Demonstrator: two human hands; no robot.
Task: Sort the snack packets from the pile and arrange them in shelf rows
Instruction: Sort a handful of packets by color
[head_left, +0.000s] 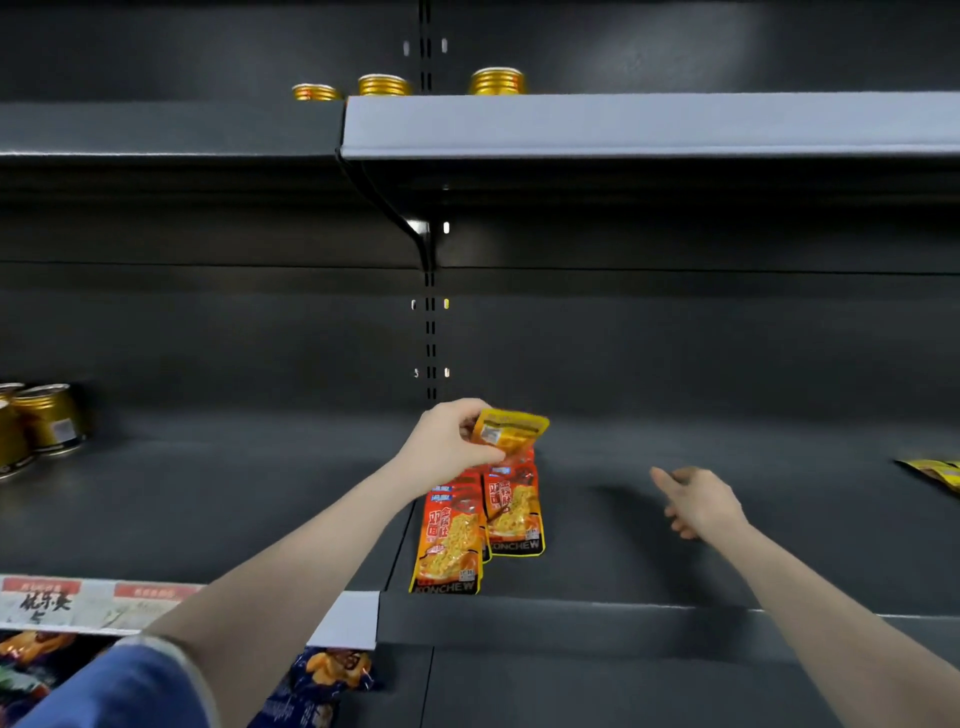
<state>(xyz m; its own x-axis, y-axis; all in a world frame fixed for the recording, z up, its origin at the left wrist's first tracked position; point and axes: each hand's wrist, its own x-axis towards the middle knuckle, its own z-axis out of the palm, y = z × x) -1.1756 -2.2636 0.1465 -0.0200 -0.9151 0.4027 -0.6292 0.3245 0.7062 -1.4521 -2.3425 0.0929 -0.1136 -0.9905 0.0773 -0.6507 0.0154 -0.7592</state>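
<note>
Pinching a yellow packet (511, 428) in my left hand (449, 441) above two orange KONCHEW packets (480, 525); right hand (698, 501) fingers released.

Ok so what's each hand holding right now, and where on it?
The left hand pinches a yellow snack packet by its left edge, above the rows of orange packets. The right hand holds nothing; its fingers are loose.

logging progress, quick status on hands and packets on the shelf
Left hand grips yellow packet above the orange packets lying in rows. Right hand open, holding nothing. Nothing in the way.
</note>
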